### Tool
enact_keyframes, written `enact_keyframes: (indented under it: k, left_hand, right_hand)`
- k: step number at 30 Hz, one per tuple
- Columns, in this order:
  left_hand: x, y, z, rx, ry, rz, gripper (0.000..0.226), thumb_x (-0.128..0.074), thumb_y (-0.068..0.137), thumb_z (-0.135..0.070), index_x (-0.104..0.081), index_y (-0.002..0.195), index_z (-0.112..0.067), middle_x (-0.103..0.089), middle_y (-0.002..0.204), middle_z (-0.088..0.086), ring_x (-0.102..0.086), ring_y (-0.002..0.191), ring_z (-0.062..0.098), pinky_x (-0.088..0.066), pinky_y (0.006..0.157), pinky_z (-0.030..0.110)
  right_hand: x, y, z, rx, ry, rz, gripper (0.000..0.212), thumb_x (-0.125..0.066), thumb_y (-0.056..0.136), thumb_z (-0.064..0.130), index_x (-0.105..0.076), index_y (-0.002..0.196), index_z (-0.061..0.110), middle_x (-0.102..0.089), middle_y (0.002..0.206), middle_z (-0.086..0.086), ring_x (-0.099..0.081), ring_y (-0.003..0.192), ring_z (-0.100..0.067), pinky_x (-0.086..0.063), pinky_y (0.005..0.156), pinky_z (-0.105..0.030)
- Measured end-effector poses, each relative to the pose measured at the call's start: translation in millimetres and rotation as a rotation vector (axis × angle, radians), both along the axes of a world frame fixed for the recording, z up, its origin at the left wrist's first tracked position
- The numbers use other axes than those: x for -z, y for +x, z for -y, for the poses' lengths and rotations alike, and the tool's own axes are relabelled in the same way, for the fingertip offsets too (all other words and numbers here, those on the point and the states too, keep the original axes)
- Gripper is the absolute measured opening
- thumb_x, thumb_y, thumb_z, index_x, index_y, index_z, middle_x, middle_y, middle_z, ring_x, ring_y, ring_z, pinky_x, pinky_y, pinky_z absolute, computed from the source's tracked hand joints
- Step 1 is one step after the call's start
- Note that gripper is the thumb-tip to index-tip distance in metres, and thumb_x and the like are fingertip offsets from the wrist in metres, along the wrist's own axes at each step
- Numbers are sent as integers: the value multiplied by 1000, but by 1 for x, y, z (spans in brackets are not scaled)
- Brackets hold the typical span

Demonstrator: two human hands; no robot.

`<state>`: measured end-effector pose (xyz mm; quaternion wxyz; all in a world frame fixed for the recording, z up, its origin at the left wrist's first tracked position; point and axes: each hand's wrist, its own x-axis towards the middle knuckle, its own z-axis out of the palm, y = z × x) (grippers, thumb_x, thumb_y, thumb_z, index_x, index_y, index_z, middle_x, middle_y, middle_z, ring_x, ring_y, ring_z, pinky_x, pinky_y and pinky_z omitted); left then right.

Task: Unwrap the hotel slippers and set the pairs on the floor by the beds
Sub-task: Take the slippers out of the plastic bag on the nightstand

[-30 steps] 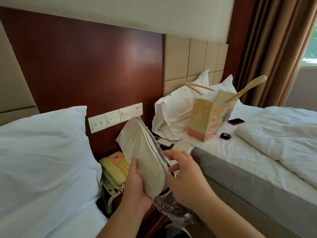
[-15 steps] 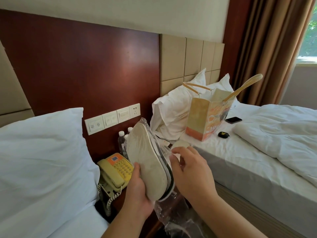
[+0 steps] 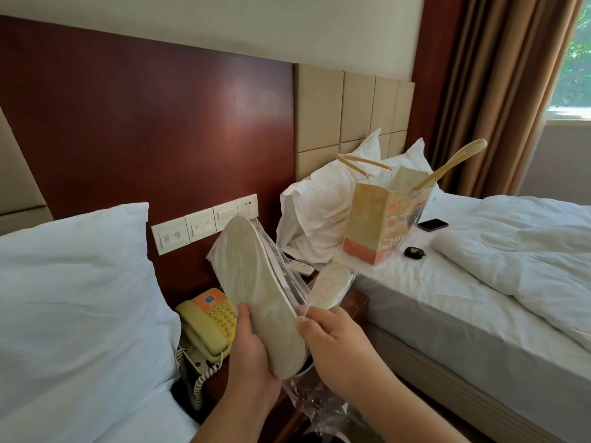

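- You hold the wrapped slippers point(image 3: 256, 292) sole-up at the centre of your view, the toe tilted toward 11 o'clock and the heel low toward 5 o'clock, above the nightstand point(image 3: 355, 302) between the two beds.
- Your left hand point(image 3: 252, 359) is clamped on the heel end from underneath, palm cupped, thumb lying up along the sole's left edge.
- Your right hand point(image 3: 335, 343) comes in from 4 o'clock, knuckles up, thumb and fingertips pinched together on the clear plastic wrap point(image 3: 307, 401) at the slippers' right edge; loose wrap hangs below toward 6 o'clock.
- A second wrapped pair point(image 3: 331, 284) lies on the nightstand at 2 o'clock of your hands.
- A yellow telephone point(image 3: 208, 327) sits at 9 o'clock.
- A paper bag point(image 3: 380, 225) stands on the right bed point(image 3: 479, 308) at 1 o'clock.
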<state>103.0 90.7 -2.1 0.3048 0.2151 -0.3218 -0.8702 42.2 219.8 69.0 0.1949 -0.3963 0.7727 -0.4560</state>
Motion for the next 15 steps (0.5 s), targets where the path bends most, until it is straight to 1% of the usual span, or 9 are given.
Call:
enact_keyframes:
  k: [2, 4, 5, 6, 8, 9, 11, 13, 15]
  left_hand:
    - [-3, -2, 0, -25, -12, -13, 72, -34, 92, -71, -76, 108, -15, -70, 118, 22, -68, 108, 37, -59, 79, 45]
    - [-7, -3, 0, -55, -20, -38, 69, -34, 93, -69, -76, 108, -16, -71, 118, 20, -69, 108, 35, -60, 75, 42]
    - [-8, -3, -1, -65, -28, -54, 68, -34, 94, -68, -76, 108, -17, -71, 118, 19, -69, 108, 34, -61, 74, 40]
    - [-9, -3, -2, -75, -37, -64, 67, -35, 94, -68, -76, 108, -18, -71, 119, 18, -68, 110, 32, -60, 76, 39]
    - [-8, -4, -3, -98, -59, -65, 63, -37, 92, -69, -77, 107, -22, -71, 120, 14, -68, 111, 28, -56, 83, 40]
    - [-7, -4, -3, -107, -66, -62, 63, -37, 92, -70, -77, 107, -24, -72, 120, 13, -69, 110, 27, -54, 85, 41]
    - [-7, -5, -2, -122, -64, -57, 64, -38, 90, -71, -75, 110, -23, -72, 119, 13, -69, 109, 28, -52, 87, 43]
    - [-9, -5, -1, -126, -46, -47, 69, -38, 91, -71, -70, 121, -18, -71, 119, 15, -69, 109, 30, -51, 88, 45]
    - [-10, -5, -2, -132, -19, -33, 70, -36, 93, -69, -63, 128, -15, -71, 119, 16, -70, 108, 30, -53, 85, 45]
  right_hand:
    - [-3, 2, 1, -3, 36, -24, 21, -51, 86, 40, -66, 98, 31, -53, 101, 8, -57, 85, -5, -47, 69, -17]
    - [-3, 5, 3, -6, 16, -43, 26, -54, 82, 35, -65, 105, 42, -52, 103, 11, -56, 87, -3, -45, 68, -15]
    - [-2, 6, 4, -10, -32, -20, 39, -55, 81, 31, -61, 112, 54, -53, 106, 16, -55, 91, 2, -45, 68, -12]
    - [-1, 8, 5, -5, -96, 33, 56, -55, 78, 29, -50, 122, 63, -52, 111, 24, -53, 97, 7, -44, 70, -9]
    - [5, 9, 5, -15, -237, 153, 80, -57, 74, 22, -32, 133, 69, -48, 121, 37, -50, 109, 14, -48, 81, -8]
    - [10, 9, 6, -26, -293, 198, 86, -58, 73, 17, -31, 135, 69, -48, 125, 39, -50, 115, 13, -51, 88, -13]
    - [20, 8, 7, -28, -377, 237, 87, -61, 73, 10, -37, 136, 65, -49, 135, 36, -48, 124, 11, -50, 99, -22]
    - [28, 6, 8, -3, -470, 260, 79, -65, 73, 6, -49, 132, 58, -55, 137, 25, -51, 127, 2, -50, 101, -30]
    - [32, 2, 8, 2, -560, 376, 73, -67, 73, 3, -59, 127, 51, -63, 133, 14, -57, 124, -7, -51, 100, -38]
